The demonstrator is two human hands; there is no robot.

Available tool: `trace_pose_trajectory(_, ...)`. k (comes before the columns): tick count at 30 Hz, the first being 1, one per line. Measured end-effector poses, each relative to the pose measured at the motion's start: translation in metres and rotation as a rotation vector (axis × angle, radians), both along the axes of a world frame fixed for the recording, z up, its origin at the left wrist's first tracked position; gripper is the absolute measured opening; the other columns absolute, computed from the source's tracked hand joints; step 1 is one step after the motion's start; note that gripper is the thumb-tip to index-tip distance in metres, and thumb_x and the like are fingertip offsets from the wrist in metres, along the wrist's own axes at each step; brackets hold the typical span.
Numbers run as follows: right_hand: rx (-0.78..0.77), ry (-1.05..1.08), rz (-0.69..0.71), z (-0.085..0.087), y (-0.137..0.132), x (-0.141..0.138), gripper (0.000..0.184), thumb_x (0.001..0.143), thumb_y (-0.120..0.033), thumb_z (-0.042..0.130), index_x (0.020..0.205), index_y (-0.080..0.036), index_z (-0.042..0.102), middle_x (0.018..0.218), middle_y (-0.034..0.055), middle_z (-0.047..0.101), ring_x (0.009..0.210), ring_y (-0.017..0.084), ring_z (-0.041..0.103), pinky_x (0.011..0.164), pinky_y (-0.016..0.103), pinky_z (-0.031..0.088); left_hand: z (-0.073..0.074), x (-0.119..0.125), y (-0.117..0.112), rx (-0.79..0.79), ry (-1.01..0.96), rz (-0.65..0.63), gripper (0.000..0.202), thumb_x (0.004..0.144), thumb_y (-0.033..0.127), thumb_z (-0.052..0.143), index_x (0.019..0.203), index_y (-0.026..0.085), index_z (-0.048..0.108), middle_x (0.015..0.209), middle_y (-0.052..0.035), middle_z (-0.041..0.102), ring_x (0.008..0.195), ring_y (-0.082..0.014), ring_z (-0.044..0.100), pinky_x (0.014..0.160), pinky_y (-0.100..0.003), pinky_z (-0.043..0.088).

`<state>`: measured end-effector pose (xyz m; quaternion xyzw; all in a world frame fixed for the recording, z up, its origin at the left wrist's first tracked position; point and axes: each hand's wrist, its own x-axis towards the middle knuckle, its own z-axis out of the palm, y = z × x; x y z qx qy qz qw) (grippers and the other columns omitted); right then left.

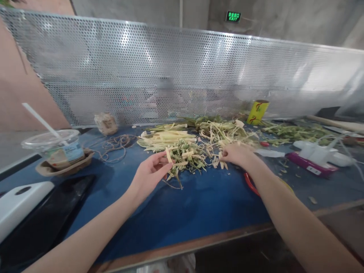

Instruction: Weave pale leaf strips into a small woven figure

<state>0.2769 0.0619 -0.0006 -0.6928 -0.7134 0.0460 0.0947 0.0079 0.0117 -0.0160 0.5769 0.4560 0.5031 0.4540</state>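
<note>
My left hand [155, 168] pinches a pale, flat strip of dried plant [168, 155] between thumb and fingers. It is at the left edge of a heap of dried green sprigs and short pale pieces [192, 153]. My right hand [237, 154] reaches down at the heap's right side, fingers drawn together over small pale plant scraps [221, 163]. What those fingertips grip is hidden. Behind the hands lie a bundle of long yellowish leaves [173, 138] and a tangle of dry stems [224, 131]. Red-handled scissors [250, 185] lie partly under my right forearm.
A lidded plastic cup with a straw [64, 149] stands at left in a cardboard holder, near loose twine [113, 148]. A yellow tube [257, 112] stands before the perforated metal screen [136, 72]. Purple-and-white box [311, 165] and green stems [295, 132] lie at right.
</note>
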Motion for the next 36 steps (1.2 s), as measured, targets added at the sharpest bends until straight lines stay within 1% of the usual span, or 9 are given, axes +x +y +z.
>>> trace_pose_trajectory(4, 0.028, 0.058, -0.002, 0.001, 0.000, 0.001, 0.017, 0.067, -0.019, 0.057, 0.050, -0.017, 0.058, 0.055, 0.0034, 0.059, 0.052, 0.015, 0.055, 0.048, 0.024, 0.036, 0.000, 0.000, -0.001, 0.024, 0.095, -0.038, 0.048, 0.066, 0.031, 0.065, 0.109, 0.012, 0.055, 0.081, -0.0054, 0.063, 0.057, -0.0117, 0.052, 0.051, -0.024, 0.043)
trace_pose_trajectory(10, 0.098, 0.237, 0.038, 0.011, -0.002, 0.007, 0.019, 0.073, -0.031, 0.053, 0.063, -0.016, 0.058, 0.068, 0.0038, 0.063, 0.062, 0.015, 0.056, 0.055, 0.024, 0.039, -0.005, -0.003, -0.001, 0.032, 0.194, -0.093, 0.045, 0.068, 0.032, 0.063, 0.107, 0.012, 0.054, 0.086, -0.0079, 0.063, 0.071, -0.0168, 0.058, 0.059, -0.027, 0.046)
trace_pose_trajectory(16, 0.098, 0.473, 0.056, 0.017, -0.004, 0.006, 0.022, 0.074, -0.037, 0.054, 0.066, -0.016, 0.052, 0.056, 0.0000, 0.057, 0.047, 0.010, 0.049, 0.050, 0.024, 0.040, -0.006, -0.003, -0.002, 0.048, 0.296, -0.147, 0.043, 0.072, 0.035, 0.059, 0.110, 0.016, 0.051, 0.086, -0.0052, 0.060, 0.077, -0.0181, 0.058, 0.071, -0.031, 0.047)
trace_pose_trajectory(21, 0.098, 0.693, 0.129, 0.015, -0.004, 0.005, 0.023, 0.071, -0.036, 0.059, 0.076, -0.015, 0.051, 0.061, 0.0002, 0.059, 0.047, 0.008, 0.051, 0.051, 0.023, 0.044, -0.007, -0.004, -0.004, 0.142, 0.392, -0.109, 0.049, 0.075, 0.036, 0.056, 0.119, 0.018, 0.045, 0.087, -0.0045, 0.059, 0.083, -0.0199, 0.057, 0.077, -0.034, 0.045)
trace_pose_trajectory(24, 0.073, 0.815, 0.209, 0.013, -0.003, 0.001, 0.027, 0.070, -0.035, 0.061, 0.084, -0.014, 0.053, 0.061, -0.0011, 0.058, 0.046, 0.007, 0.049, 0.050, 0.023, 0.045, -0.006, -0.006, -0.005, 0.200, 0.476, -0.072, 0.050, 0.076, 0.038, 0.054, 0.121, 0.021, 0.044, 0.098, -0.0072, 0.060, 0.088, -0.0224, 0.057, 0.076, -0.034, 0.045)
trace_pose_trajectory(27, 0.009, 0.911, 0.303, 0.011, -0.006, -0.010, 0.023, 0.071, -0.033, 0.061, 0.083, -0.014, 0.055, 0.061, -0.0017, 0.059, 0.047, 0.007, 0.051, 0.052, 0.023, 0.046, -0.005, -0.006, -0.007, 0.360, 0.562, 0.001, 0.046, 0.077, 0.037, 0.053, 0.120, 0.023, 0.047, 0.117, -0.0089, 0.054, 0.104, -0.0253, 0.051, 0.083, -0.035, 0.041)
trace_pose_trajectory(30, -0.068, 0.958, 0.399, 0.011, -0.014, -0.032, 0.020, 0.068, -0.031, 0.063, 0.077, -0.014, 0.057, 0.065, -0.0002, 0.062, 0.052, 0.007, 0.054, 0.055, 0.023, 0.047, -0.004, -0.001, -0.010, 0.455, 0.589, 0.039, 0.036, 0.075, 0.037, 0.056, 0.108, 0.023, 0.056, 0.114, -0.0074, 0.056, 0.106, -0.0254, 0.048, 0.089, -0.034, 0.037)
trace_pose_trajectory(34, -0.210, 0.971, 0.568, 0.015, -0.027, -0.069, 0.021, 0.064, -0.032, 0.067, 0.073, -0.014, 0.058, 0.061, -0.0011, 0.060, 0.052, 0.008, 0.054, 0.050, 0.021, 0.046, -0.005, 0.004, -0.012, 0.342, 0.408, -0.022, 0.039, 0.073, 0.036, 0.060, 0.109, 0.022, 0.055, 0.097, -0.0052, 0.064, 0.084, -0.0200, 0.057, 0.074, -0.028, 0.043)
trace_pose_trajectory(36, -0.247, 0.943, 0.626, 0.017, -0.032, -0.083, 0.019, 0.068, -0.033, 0.064, 0.073, -0.014, 0.061, 0.059, -0.0017, 0.058, 0.049, 0.007, 0.052, 0.048, 0.019, 0.045, -0.006, 0.004, -0.010, 0.285, 0.310, -0.017, 0.031, 0.073, 0.035, 0.060, 0.100, 0.020, 0.061, 0.088, -0.0042, 0.066, 0.074, -0.0180, 0.058, 0.067, -0.027, 0.044)
